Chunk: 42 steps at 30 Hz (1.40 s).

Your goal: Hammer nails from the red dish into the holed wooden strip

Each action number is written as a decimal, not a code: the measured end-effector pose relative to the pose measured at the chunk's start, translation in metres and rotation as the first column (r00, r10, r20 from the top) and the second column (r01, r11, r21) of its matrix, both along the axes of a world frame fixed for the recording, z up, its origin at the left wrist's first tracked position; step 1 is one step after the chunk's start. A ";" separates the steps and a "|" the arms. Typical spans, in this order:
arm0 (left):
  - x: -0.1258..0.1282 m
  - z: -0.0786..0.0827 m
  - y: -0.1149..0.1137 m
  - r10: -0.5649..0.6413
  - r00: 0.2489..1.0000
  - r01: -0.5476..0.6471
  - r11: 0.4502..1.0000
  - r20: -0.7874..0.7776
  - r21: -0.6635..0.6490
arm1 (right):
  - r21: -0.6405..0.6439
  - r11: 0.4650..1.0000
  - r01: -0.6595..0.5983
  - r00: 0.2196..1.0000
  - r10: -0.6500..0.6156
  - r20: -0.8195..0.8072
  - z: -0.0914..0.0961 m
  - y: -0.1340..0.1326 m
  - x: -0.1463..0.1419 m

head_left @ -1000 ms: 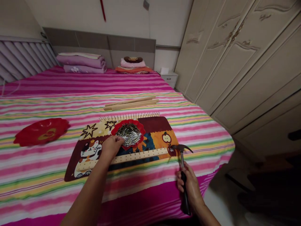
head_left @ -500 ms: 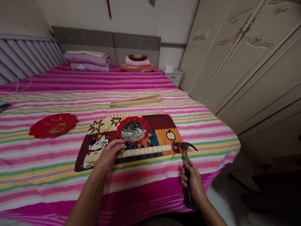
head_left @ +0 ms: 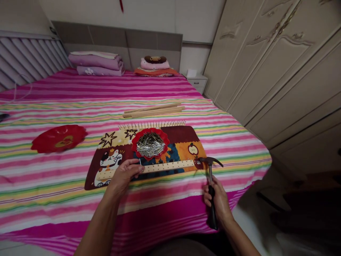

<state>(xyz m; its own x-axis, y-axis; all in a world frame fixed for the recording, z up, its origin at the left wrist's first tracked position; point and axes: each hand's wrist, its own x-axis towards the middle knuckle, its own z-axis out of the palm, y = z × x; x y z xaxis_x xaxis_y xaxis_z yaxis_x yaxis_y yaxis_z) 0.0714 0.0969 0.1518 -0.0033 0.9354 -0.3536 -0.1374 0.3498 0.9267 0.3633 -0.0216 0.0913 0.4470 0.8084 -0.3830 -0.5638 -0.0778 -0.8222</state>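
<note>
Between the thumb and fingertips of my left hand (head_left: 130,170) is a thin nail (head_left: 140,161), held just above a pale wooden strip (head_left: 167,166). Several nails stand in a row along that strip, which lies across a patterned mat (head_left: 181,137). My right hand (head_left: 217,195) is wrapped around the black handle of a claw hammer (head_left: 211,161), its head resting near the mat's right edge. Behind the strip, a red scalloped bowl (head_left: 167,137) holds a heap of loose nails (head_left: 150,144).
A second strip studded with upright nails (head_left: 151,124) lies along the mat's far edge. Bare wooden strips (head_left: 154,112) are stacked beyond it. On the left is a red plate (head_left: 48,140). Folded bedding (head_left: 96,64) sits by the headboard (head_left: 106,41); a wardrobe (head_left: 266,71) stands to the right.
The view has shifted slightly, so the scene sits a little higher. The nail in my left fingers now shows more upright. The hammer stays in my right hand, nearly still.
</note>
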 end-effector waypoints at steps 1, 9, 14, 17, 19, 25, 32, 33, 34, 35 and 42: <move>0.001 0.000 0.000 -0.019 1.000 0.018 1.000 -0.010 -0.017 | 0.000 1.000 -0.001 1.000 0.001 0.000 0.000 0.000 0.000; 0.017 -0.004 0.001 0.007 0.968 0.020 0.994 -0.251 0.105 | -0.005 1.000 -0.006 1.000 0.006 0.007 0.000 0.001 0.001; 0.025 -0.006 0.003 -0.007 0.923 0.061 0.990 -0.386 0.128 | -0.003 1.000 -0.006 1.000 0.006 0.011 0.001 0.000 0.000; 0.027 -0.004 0.004 -0.007 0.884 0.072 0.990 -0.468 0.122 | -0.002 1.000 -0.002 1.000 0.002 0.015 0.002 0.000 0.000; 0.027 -0.003 0.003 -0.012 0.869 0.080 0.990 -0.494 0.116 | -0.003 1.000 -0.004 1.000 0.004 0.013 0.002 0.000 0.000; 0.025 -0.003 0.002 -0.021 0.853 0.099 0.988 -0.521 0.121 | -0.009 1.000 -0.013 1.000 0.013 0.008 0.002 0.000 0.001; 0.023 -0.013 0.002 -0.008 0.722 0.216 0.953 -0.692 0.214 | -0.020 1.000 0.006 0.999 -0.006 0.036 0.004 0.000 -0.003; 0.023 -0.014 0.002 0.005 0.710 0.228 0.944 -0.704 0.237 | -0.023 1.000 0.010 0.999 -0.009 0.044 0.005 0.000 -0.005; 0.023 -0.014 0.001 0.018 0.702 0.237 0.937 -0.712 0.258 | -0.027 1.000 0.016 0.998 -0.015 0.057 0.008 -0.001 -0.007; 0.023 -0.015 0.001 0.030 0.698 0.242 0.930 -0.716 0.275 | -0.032 0.999 0.021 0.997 -0.019 0.078 0.013 -0.003 -0.010; 0.022 -0.020 0.003 0.040 0.694 0.257 0.919 -0.719 0.299 | -0.107 0.952 -0.288 0.918 0.306 0.251 0.068 -0.005 -0.037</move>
<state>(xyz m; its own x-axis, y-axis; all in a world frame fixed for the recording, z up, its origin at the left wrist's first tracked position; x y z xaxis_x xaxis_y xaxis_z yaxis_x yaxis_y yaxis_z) 0.0929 0.0996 0.1320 -0.0002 0.9982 0.0600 0.6179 -0.0471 0.7849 0.3260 -0.0261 0.1595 0.2820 0.8961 -0.3428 -0.2721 -0.2679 -0.9242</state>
